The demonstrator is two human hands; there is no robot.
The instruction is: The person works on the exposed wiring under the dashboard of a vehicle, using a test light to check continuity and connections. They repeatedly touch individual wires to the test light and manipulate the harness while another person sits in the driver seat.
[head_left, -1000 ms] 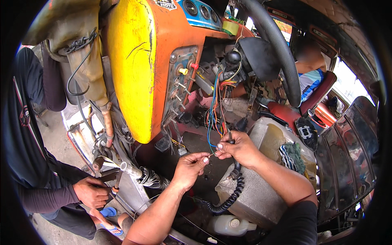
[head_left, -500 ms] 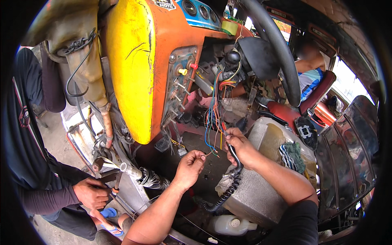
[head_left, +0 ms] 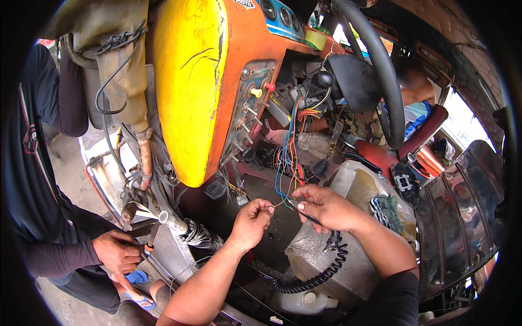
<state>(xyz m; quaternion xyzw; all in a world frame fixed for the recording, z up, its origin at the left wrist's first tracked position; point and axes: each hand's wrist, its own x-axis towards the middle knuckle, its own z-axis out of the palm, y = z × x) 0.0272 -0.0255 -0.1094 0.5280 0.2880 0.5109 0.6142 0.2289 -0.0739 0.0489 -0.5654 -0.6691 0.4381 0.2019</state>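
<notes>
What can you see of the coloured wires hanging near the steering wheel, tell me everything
The coloured wires form a loose, tangled bunch of thin strands, blue, red, orange and green among them, with what looks like plastic coating. They hang from the dark parts near the steering wheel, roughly downward, with some strands bowing outward. The left hand pinches a thin reddish strand at the bottom. The right hand is beside the lower ends; whether it touches them is unclear.

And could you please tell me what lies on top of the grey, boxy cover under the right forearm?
A striped, greenish cloth; the cloth and right forearm hide parts of the cover.
</notes>
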